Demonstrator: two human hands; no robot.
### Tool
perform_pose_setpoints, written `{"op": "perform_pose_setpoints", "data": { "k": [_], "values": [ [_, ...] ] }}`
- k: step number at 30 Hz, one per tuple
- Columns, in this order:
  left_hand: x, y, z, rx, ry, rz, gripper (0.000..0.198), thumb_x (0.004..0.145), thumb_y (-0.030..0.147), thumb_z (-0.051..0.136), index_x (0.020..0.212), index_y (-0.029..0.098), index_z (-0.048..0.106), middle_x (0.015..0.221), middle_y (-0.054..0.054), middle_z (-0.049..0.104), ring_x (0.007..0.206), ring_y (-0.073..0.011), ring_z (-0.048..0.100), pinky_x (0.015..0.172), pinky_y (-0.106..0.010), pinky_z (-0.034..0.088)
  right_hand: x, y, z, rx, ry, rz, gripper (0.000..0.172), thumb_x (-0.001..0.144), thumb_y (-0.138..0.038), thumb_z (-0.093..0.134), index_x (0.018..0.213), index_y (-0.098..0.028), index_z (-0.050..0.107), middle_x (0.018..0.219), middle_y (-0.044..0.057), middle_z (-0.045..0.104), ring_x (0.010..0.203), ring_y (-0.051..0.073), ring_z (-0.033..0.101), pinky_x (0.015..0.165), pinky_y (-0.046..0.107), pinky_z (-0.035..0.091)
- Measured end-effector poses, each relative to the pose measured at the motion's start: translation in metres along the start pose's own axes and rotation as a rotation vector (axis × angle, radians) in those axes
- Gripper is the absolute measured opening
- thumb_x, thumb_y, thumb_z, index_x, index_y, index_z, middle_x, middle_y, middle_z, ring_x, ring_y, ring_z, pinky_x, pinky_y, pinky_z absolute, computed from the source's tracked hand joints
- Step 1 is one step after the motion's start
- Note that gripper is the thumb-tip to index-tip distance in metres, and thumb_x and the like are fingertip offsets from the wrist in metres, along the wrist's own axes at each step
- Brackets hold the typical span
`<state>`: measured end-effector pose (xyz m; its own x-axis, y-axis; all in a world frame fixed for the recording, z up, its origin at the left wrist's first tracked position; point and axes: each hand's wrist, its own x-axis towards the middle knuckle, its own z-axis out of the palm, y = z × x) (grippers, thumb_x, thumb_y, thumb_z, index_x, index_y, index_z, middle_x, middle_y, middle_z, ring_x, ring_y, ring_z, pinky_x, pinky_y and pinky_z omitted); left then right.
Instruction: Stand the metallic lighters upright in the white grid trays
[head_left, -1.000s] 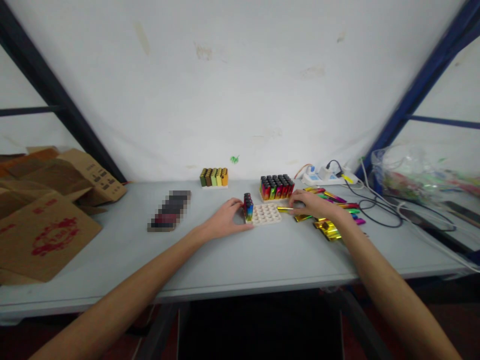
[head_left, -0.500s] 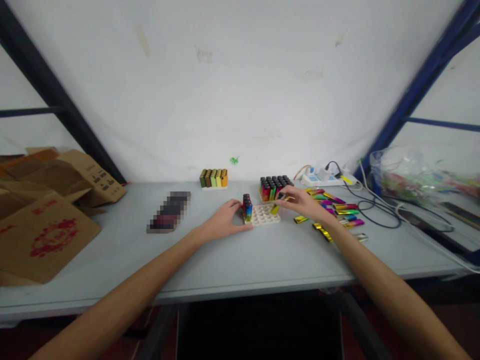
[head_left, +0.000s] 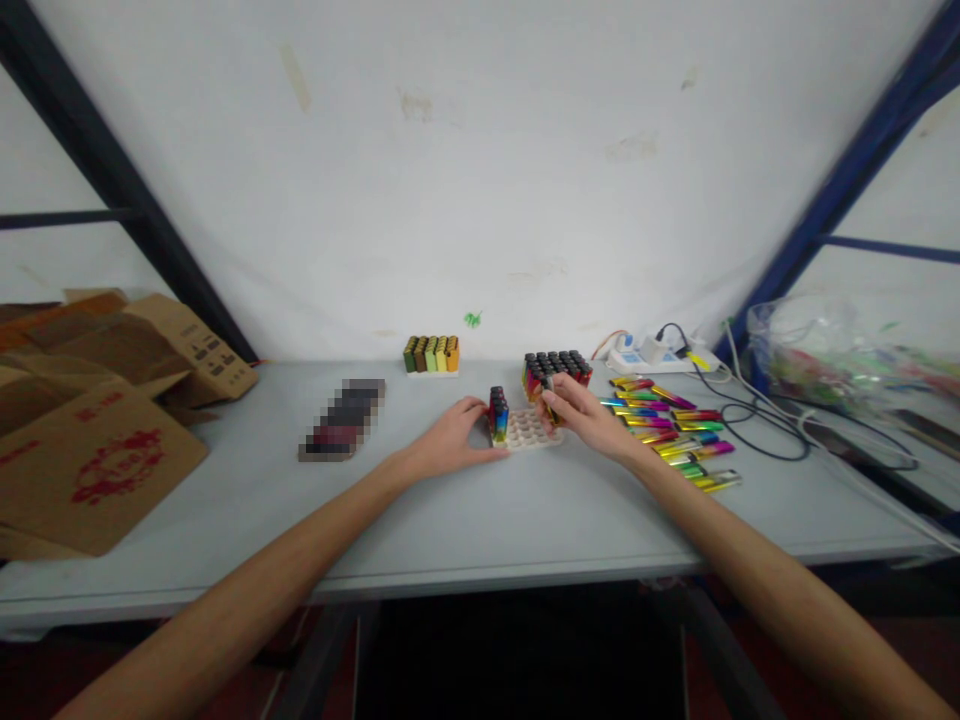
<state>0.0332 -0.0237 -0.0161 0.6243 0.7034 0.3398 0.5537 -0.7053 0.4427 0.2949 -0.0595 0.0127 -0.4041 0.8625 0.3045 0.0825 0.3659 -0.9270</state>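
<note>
A white tray with rows of holes lies on the table in front of me. One row of multicoloured lighters with dark tops stands upright at its left end. My left hand grips that end, with the thumb at the near edge and the fingers behind. Over the tray's right part, my right hand is closed on a shiny lighter with a dark top, partly hidden by the fingers. Just behind, a full block of black-topped lighters stands in rows.
Loose shiny lighters lie scattered to the right. A second block, green to yellow, stands at the back. Cardboard boxes occupy the left; a pixelated dark object lies nearer. A power strip and cables sit back right.
My right hand has moved slightly left and forward over the tray, with the lighter more upright in its fingers. My left hand stays at the tray's left end.
</note>
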Motion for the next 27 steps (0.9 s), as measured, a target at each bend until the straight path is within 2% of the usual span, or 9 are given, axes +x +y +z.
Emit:
{"op": "perform_pose_setpoints", "data": {
  "k": [4, 9, 13, 17, 21, 24, 27],
  "values": [
    [0.000, -0.001, 0.001, -0.005, 0.003, -0.005, 0.064, 0.077, 0.062, 0.078, 0.119, 0.016, 0.065, 0.123, -0.015, 0.063, 0.114, -0.0318, 0.062, 0.106, -0.047, 0.050, 0.002, 0.005, 0.007, -0.055, 0.083, 0.043, 0.043, 0.095, -0.067, 0.053, 0.091, -0.025, 0.043, 0.069, -0.007, 0.042, 0.055, 0.011, 0.039, 0.051, 0.025, 0.034],
    [0.001, -0.003, 0.002, 0.001, 0.010, 0.017, 0.060, 0.078, 0.061, 0.078, 0.118, 0.018, 0.065, 0.122, -0.013, 0.063, 0.113, -0.0302, 0.062, 0.106, -0.045, 0.050, 0.005, 0.013, 0.011, -0.337, 0.250, 0.049, 0.057, 0.092, -0.072, 0.048, 0.064, -0.023, 0.038, 0.059, -0.005, 0.034, 0.056, 0.012, 0.035, 0.052, 0.027, 0.026],
    [0.001, -0.002, 0.002, -0.004, 0.011, 0.028, 0.058, 0.078, 0.059, 0.078, 0.117, 0.018, 0.065, 0.121, -0.013, 0.063, 0.112, -0.0300, 0.063, 0.105, -0.045, 0.050, 0.005, 0.015, 0.012, -0.437, 0.308, 0.074, 0.051, 0.089, -0.062, 0.049, 0.059, -0.023, 0.037, 0.057, -0.004, 0.032, 0.056, 0.012, 0.033, 0.053, 0.028, 0.023],
    [0.001, -0.002, 0.001, -0.009, 0.009, 0.021, 0.059, 0.078, 0.059, 0.078, 0.116, 0.016, 0.065, 0.121, -0.014, 0.063, 0.113, -0.0311, 0.063, 0.105, -0.046, 0.050, 0.006, 0.016, 0.012, -0.484, 0.320, 0.096, 0.039, 0.085, -0.051, 0.047, 0.059, -0.023, 0.038, 0.058, -0.003, 0.037, 0.058, 0.013, 0.037, 0.053, 0.027, 0.023],
    [0.000, -0.001, 0.001, -0.007, -0.001, 0.011, 0.061, 0.078, 0.060, 0.078, 0.118, 0.016, 0.065, 0.123, -0.015, 0.062, 0.114, -0.0312, 0.062, 0.106, -0.047, 0.050, 0.006, 0.019, 0.012, -0.490, 0.287, 0.110, 0.041, 0.089, -0.053, 0.047, 0.063, -0.022, 0.040, 0.060, -0.003, 0.037, 0.059, 0.013, 0.037, 0.054, 0.027, 0.024],
    [0.000, -0.001, 0.000, -0.003, -0.003, 0.006, 0.061, 0.078, 0.059, 0.078, 0.119, 0.016, 0.064, 0.123, -0.014, 0.062, 0.114, -0.0309, 0.062, 0.106, -0.047, 0.050, 0.006, 0.018, 0.013, -0.481, 0.272, 0.054, 0.043, 0.094, -0.059, 0.050, 0.073, -0.022, 0.044, 0.064, -0.005, 0.040, 0.061, 0.013, 0.039, 0.055, 0.026, 0.028],
    [0.000, -0.001, 0.001, -0.003, 0.004, 0.011, 0.060, 0.078, 0.060, 0.078, 0.118, 0.016, 0.065, 0.122, -0.014, 0.062, 0.113, -0.0305, 0.062, 0.106, -0.046, 0.050, 0.004, 0.014, 0.014, -0.470, 0.243, -0.003, 0.037, 0.099, -0.056, 0.050, 0.084, -0.022, 0.047, 0.069, -0.005, 0.047, 0.064, 0.013, 0.045, 0.059, 0.025, 0.034]
  ]
}}
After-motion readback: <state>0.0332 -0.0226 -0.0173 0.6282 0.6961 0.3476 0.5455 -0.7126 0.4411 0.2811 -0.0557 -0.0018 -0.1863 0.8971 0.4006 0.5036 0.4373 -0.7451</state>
